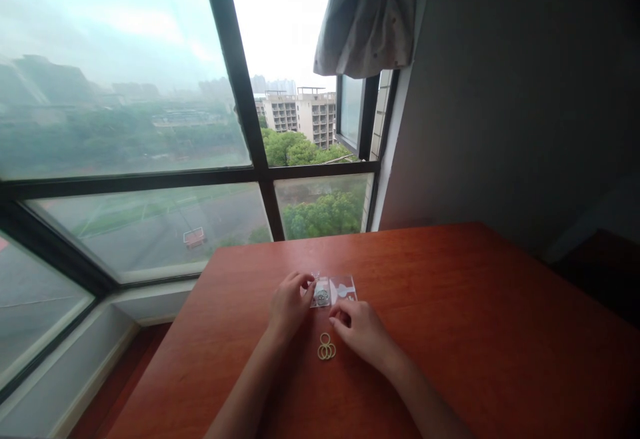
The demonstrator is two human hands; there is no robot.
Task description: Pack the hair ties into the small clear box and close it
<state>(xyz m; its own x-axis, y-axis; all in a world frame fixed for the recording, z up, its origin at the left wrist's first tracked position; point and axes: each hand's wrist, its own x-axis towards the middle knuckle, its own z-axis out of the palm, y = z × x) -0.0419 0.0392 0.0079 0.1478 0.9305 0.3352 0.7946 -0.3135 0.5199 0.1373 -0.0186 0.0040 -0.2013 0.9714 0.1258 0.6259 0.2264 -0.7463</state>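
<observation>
A small clear plastic box [321, 286] lies on the table, with pale rings [323, 296] inside its left part. Its transparent right part, which looks like an opened lid [344, 288], lies flat beside it and carries a whitish mark. My left hand [293, 300] has its thumb and fingers closed at the box's left edge. Just below the lid, my right hand [361, 330] is curled with thumb and fingertips close together; whatever it may hold is too small to make out. Several yellowish rings [327, 347] lie overlapping on the table, nearer me, between my forearms.
The reddish-brown wooden table [465, 319] extends to both sides, its far edge by the window. Dark window frames [260, 176] stand behind it, with an outward-opened pane [351, 112] and a hanging curtain [367, 22]. A dark wall [500, 106] rises on the right.
</observation>
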